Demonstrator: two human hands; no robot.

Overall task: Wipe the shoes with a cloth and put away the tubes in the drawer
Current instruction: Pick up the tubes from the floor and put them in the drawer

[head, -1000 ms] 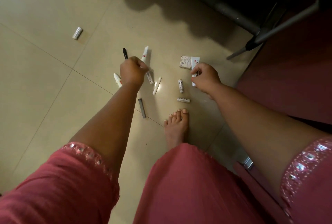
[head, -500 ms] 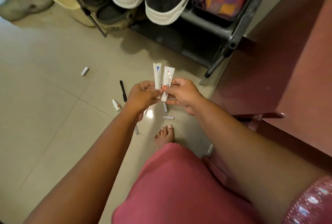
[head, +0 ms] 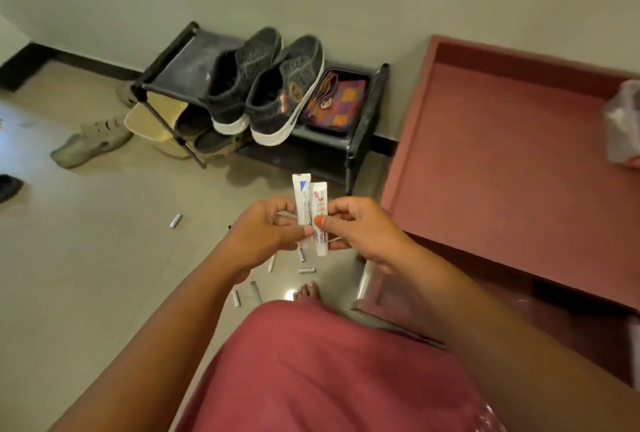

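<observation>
Left hand [head: 268, 229]: fingers curled, pinching blue-marked tube [head: 301, 201] near its lower half. Right hand [head: 360, 227]: thumb and fingers pinching red-marked tube [head: 319, 213], thumbnail pressed on its face. Both tubes held upright, side by side, touching, flat crimped ends at 12 o'clock.

Step in hand, by judgement: gathering tubes for the drawer; wiping not under way, no cloth in view. Next move likely calls for passing both tubes into one hand, then carrying toward 3 o'clock.

Pose: forearms reaching forward from 6 o'clock, converging at centre, wrists level, hands nearly meeting.

Loose tubes on floor [head: 304, 262]: several small ones scattered just below the hands, one more [head: 175, 220] apart at 9 o'clock. Still to collect.

Drawer [head: 512, 168]: reddish, pulled open, at 2 to 3 o'clock; pale bag [head: 623, 127] at its far edge.

Shoe rack [head: 360, 127]: black, at 12 o'clock. Dark shoes [head: 266, 85] as a pair on top shelf, patterned pouch [head: 337, 101] beside them.
</observation>
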